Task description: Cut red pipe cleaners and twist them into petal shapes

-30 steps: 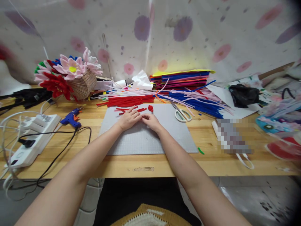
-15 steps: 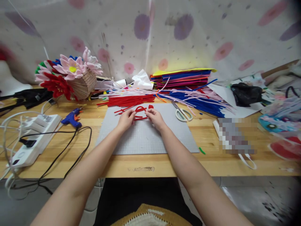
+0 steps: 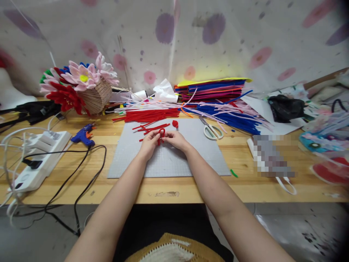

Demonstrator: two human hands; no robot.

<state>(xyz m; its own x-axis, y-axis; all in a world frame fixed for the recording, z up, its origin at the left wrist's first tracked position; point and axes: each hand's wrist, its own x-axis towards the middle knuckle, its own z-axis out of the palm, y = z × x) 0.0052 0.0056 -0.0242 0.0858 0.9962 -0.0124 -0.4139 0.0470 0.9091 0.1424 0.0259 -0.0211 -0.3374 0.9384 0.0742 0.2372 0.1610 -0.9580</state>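
Observation:
Between my two hands is a red pipe cleaner (image 3: 161, 131), bent into a narrow loop standing up over the grey cutting mat (image 3: 163, 163). My left hand (image 3: 149, 141) pinches it on the left side. Close beside it, my right hand (image 3: 174, 139) has its fingertips closed at the loop's right side. Several cut red pipe cleaner pieces (image 3: 143, 127) lie on the mat just beyond my left hand. A small red ball-like piece (image 3: 175, 124) rests on the mat past my right hand.
Green-handled scissors (image 3: 213, 131) lie at the mat's right edge. Bundles of red (image 3: 152, 115) and blue pipe cleaners (image 3: 237, 120) lie behind. To the left are a blue glue gun (image 3: 83, 135), a power strip (image 3: 40, 163) with cables, and a basket of fuzzy flowers (image 3: 95, 96).
My hands have drawn together and slightly toward me. The pipe cleaner, a wide arch before, is now a narrow loop.

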